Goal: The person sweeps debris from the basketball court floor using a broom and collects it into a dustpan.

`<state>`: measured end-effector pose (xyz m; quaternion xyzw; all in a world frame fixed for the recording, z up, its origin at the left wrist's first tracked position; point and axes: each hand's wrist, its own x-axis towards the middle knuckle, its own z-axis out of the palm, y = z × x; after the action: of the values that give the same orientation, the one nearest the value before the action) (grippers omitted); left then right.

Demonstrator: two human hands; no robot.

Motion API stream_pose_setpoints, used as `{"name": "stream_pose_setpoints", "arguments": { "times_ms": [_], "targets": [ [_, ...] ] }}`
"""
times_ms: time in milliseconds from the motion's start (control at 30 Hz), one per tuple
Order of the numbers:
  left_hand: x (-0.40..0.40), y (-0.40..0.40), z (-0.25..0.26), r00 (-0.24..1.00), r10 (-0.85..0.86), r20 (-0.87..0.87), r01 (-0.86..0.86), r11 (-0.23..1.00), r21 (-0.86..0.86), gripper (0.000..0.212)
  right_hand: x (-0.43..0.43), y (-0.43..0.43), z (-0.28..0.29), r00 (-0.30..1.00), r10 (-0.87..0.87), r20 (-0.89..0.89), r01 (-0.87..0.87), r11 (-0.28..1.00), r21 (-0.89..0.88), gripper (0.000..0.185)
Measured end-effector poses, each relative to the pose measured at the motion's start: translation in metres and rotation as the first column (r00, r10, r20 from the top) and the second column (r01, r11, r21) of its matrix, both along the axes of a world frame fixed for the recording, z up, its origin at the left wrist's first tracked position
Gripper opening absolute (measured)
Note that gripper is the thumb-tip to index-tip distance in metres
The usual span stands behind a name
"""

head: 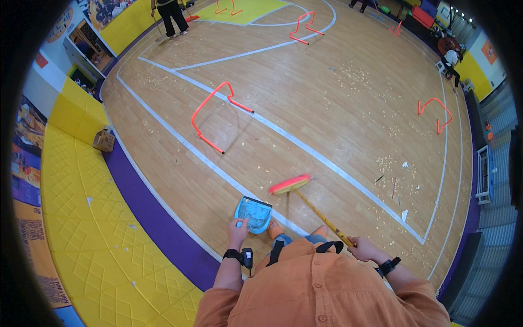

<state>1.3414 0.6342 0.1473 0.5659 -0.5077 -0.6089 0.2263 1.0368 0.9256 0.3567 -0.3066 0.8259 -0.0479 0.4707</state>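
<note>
My left hand (238, 233) grips the handle of a blue plastic dustpan (255, 213), its dark front lip facing away from me. Greyish dust and small bits show in the pan. In my right hand (363, 248) is the yellow-brown stick of a broom (322, 216). The broom head (290, 184), pink-red bristles on a yellow-green block, is blurred and lies just beyond the dustpan. Whether its bristles touch the floor, I cannot tell. A few pale scraps (260, 167) lie on the wood-look court floor (278, 147) past the broom head.
Orange-red hurdles stand on the court, one ahead (222, 118), another at right (435, 114). Litter (386, 165) and white paper scraps (404, 215) lie to the right. A yellow padded wall (94, 204) and cardboard box (104, 139) are left. One person (167, 16) stands far off; another (451, 61) sits at right.
</note>
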Motion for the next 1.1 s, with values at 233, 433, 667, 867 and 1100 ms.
{"name": "stream_pose_setpoints", "arguments": {
  "times_ms": [233,433,667,867,1100],
  "targets": [
    [-0.015,0.002,0.005,0.998,-0.02,0.056,0.022,0.999,-0.044,0.021,-0.036,0.018,0.048,0.755,-0.449,0.478,0.4,0.893,0.206,0.041],
    [-0.026,0.008,0.014,0.999,-0.009,0.042,0.01,1.0,-0.019,0.025,-0.046,0.014,0.027,0.812,-0.439,0.385,0.447,0.892,0.075,0.043],
    [-0.034,0.011,0.026,0.999,0.004,0.048,-0.004,1.0,-0.01,0.023,-0.068,0.025,-0.001,0.824,-0.562,0.073,0.564,0.825,-0.025,0.044],
    [-0.042,0.015,0.028,0.998,-0.018,0.063,0.018,1.0,0.009,0.021,-0.094,0.068,-0.05,0.886,-0.44,-0.146,0.452,0.89,0.061,0.037],
    [-0.066,0.013,0.029,0.995,-0.055,0.087,0.053,0.998,0.032,0.019,-0.073,0.097,-0.066,0.698,-0.715,0.038,0.714,0.699,0.037,0.035]
  ]
}}
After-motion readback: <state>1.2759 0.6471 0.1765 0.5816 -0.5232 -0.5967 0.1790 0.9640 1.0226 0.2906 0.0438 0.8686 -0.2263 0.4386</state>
